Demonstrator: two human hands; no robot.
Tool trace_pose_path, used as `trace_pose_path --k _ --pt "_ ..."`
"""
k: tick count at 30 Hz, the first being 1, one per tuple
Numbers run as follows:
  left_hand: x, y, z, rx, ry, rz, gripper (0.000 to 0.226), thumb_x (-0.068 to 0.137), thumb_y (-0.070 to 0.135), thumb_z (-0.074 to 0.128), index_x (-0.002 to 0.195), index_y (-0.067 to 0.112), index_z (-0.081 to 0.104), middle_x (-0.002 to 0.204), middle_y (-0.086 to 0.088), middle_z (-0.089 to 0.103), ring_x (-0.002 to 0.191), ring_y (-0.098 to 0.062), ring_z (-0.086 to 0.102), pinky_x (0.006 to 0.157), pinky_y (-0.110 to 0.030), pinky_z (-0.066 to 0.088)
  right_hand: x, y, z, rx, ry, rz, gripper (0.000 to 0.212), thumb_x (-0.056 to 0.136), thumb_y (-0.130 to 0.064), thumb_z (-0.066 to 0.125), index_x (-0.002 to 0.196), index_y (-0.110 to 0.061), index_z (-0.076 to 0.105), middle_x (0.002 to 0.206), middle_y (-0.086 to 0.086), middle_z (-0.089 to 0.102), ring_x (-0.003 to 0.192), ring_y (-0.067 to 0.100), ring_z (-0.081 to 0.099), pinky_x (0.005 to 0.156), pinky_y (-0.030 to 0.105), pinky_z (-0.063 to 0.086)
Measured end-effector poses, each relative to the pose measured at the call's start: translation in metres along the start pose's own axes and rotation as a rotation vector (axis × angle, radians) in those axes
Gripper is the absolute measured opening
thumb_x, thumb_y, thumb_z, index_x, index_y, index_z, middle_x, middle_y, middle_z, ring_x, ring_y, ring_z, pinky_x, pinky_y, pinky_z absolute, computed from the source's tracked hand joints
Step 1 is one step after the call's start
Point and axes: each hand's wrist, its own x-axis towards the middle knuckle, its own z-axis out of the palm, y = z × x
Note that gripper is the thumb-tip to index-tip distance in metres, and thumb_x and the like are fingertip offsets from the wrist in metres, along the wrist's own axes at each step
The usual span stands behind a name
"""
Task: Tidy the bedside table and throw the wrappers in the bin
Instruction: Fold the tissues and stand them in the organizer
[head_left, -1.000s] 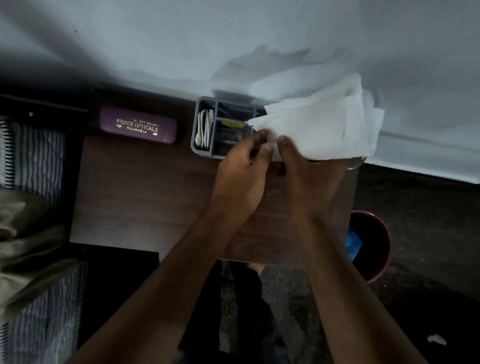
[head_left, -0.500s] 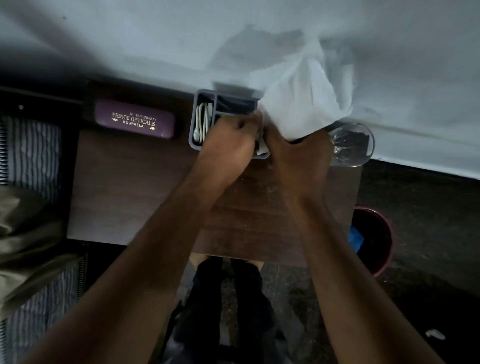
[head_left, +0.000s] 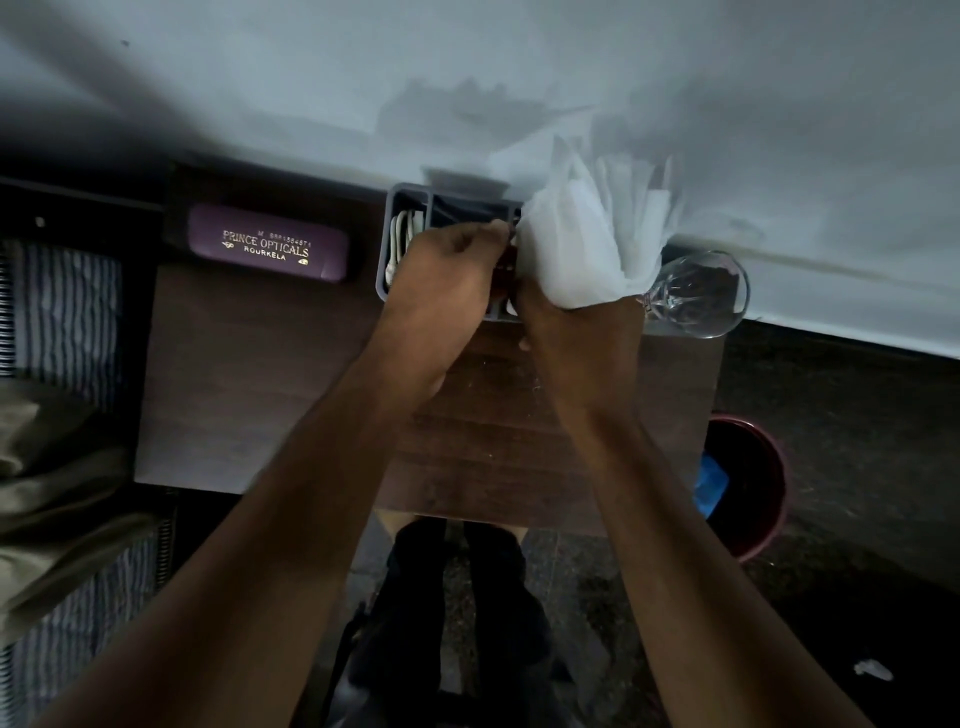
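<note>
A white tissue (head_left: 587, 244) stands bunched upward at the right end of a grey compartment organiser (head_left: 400, 208) on the brown bedside table (head_left: 249, 374). My right hand (head_left: 576, 338) is shut on the tissue's lower end. My left hand (head_left: 447, 280) lies over the organiser, its fingertips pinched at the tissue's left edge; what they grip is hidden. White cables lie in the organiser's left compartment. A red bin (head_left: 763, 483) with something blue inside stands on the floor to the table's right.
A purple spectacle case (head_left: 267, 243) lies at the table's back left. A clear glass (head_left: 696, 293) lies on its side at the back right corner. Striped bedding (head_left: 62, 322) is on the left. A white scrap (head_left: 872, 670) lies on the floor. My legs stand below the table.
The tissue went from spread flat to bunched upright, uncovering the glass. Both hands moved up onto the organiser, the left one closing over its compartments.
</note>
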Motion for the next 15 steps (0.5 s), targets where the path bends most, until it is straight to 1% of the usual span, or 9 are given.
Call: trace_pose_path --k 2,4,5,6,8,10,11,13,15 --pt "-0.0011 0.0000 -0.0023 0.009 0.045 0.027 0.030 0.101 0.017 0.053 0.083 0.030 0.072 0.095 -0.011 0.077 0.097 -0.028 0.074 0.092 -0.050 0.058 0.0007 -0.0014 0.0013 0.000 0.008 0.006 0.016 0.076 -0.019 0.073 0.090 -0.013 0.074 0.083 0.000 0.076 0.080 0.015 0.075 0.070 0.042 0.062" --pt "0.0000 -0.0009 -0.0044 -0.062 0.085 0.006 0.020 0.101 0.012 0.054 0.103 0.020 0.072 0.095 -0.003 0.077 0.098 -0.021 0.074 0.093 -0.040 0.059 -0.0003 -0.0055 0.0031 0.002 0.030 -0.043 0.007 0.075 -0.018 0.072 0.082 -0.018 0.070 0.072 -0.009 0.071 0.070 0.004 0.070 0.065 0.030 0.059" --pt "0.0006 -0.0010 -0.0051 -0.109 0.083 -0.023 0.019 0.101 0.012 0.054 0.111 0.014 0.071 0.099 -0.002 0.077 0.099 -0.018 0.074 0.094 -0.037 0.059 -0.0016 -0.0075 0.0042 -0.033 0.040 -0.085 0.007 0.076 -0.018 0.070 0.082 -0.020 0.068 0.072 -0.010 0.070 0.069 0.002 0.068 0.064 0.027 0.056" --pt "0.0010 -0.0012 -0.0059 -0.142 0.069 -0.050 0.021 0.101 0.014 0.054 0.114 0.012 0.070 0.102 -0.003 0.077 0.100 -0.017 0.074 0.095 -0.037 0.059 -0.0027 -0.0083 0.0051 -0.078 0.042 -0.129 0.007 0.078 -0.018 0.068 0.085 -0.017 0.068 0.075 -0.008 0.070 0.073 0.005 0.068 0.066 0.027 0.054" --pt "0.0012 -0.0015 -0.0062 -0.136 0.033 -0.074 0.023 0.101 0.019 0.054 0.114 0.013 0.072 0.107 -0.003 0.077 0.103 -0.017 0.073 0.098 -0.039 0.057 -0.0051 -0.0072 0.0063 -0.149 0.047 -0.202 0.010 0.079 -0.018 0.065 0.087 -0.012 0.068 0.082 0.004 0.073 0.079 0.020 0.070 0.069 0.035 0.055" --pt "0.0020 -0.0020 -0.0061 -0.092 0.003 -0.069 0.027 0.101 0.024 0.053 0.117 0.014 0.073 0.111 -0.002 0.077 0.106 -0.018 0.072 0.101 -0.043 0.055 -0.0053 -0.0034 0.0068 -0.160 0.027 -0.215 0.003 0.079 -0.016 0.065 0.081 -0.019 0.065 0.079 0.007 0.072 0.078 0.027 0.071 0.069 0.044 0.057" --pt "0.0024 -0.0019 -0.0059 -0.075 -0.012 -0.065 0.029 0.101 0.027 0.053 0.118 0.015 0.073 0.112 -0.001 0.077 0.108 -0.018 0.072 0.102 -0.044 0.054 -0.0057 -0.0035 0.0069 -0.158 0.018 -0.194 0.010 0.079 -0.017 0.064 0.075 -0.026 0.061 0.075 0.001 0.070 0.075 0.023 0.070 0.067 0.042 0.057" --pt "0.0031 -0.0017 -0.0054 -0.060 -0.038 -0.052 0.029 0.099 0.030 0.053 0.115 0.018 0.075 0.110 0.000 0.078 0.108 -0.019 0.072 0.102 -0.048 0.053 -0.0060 -0.0027 0.0062 -0.142 0.002 -0.170 0.021 0.079 -0.019 0.064 0.068 -0.035 0.055 0.067 -0.012 0.063 0.067 0.008 0.066 0.062 0.031 0.052" --pt "0.0033 -0.0013 -0.0047 -0.057 -0.060 -0.028 0.028 0.098 0.031 0.053 0.109 0.023 0.077 0.107 0.002 0.078 0.107 -0.018 0.072 0.102 -0.049 0.053 -0.0073 -0.0035 0.0060 -0.123 0.005 -0.179 0.014 0.081 -0.020 0.063 0.075 -0.032 0.058 0.069 -0.015 0.063 0.068 0.001 0.064 0.064 0.025 0.049"
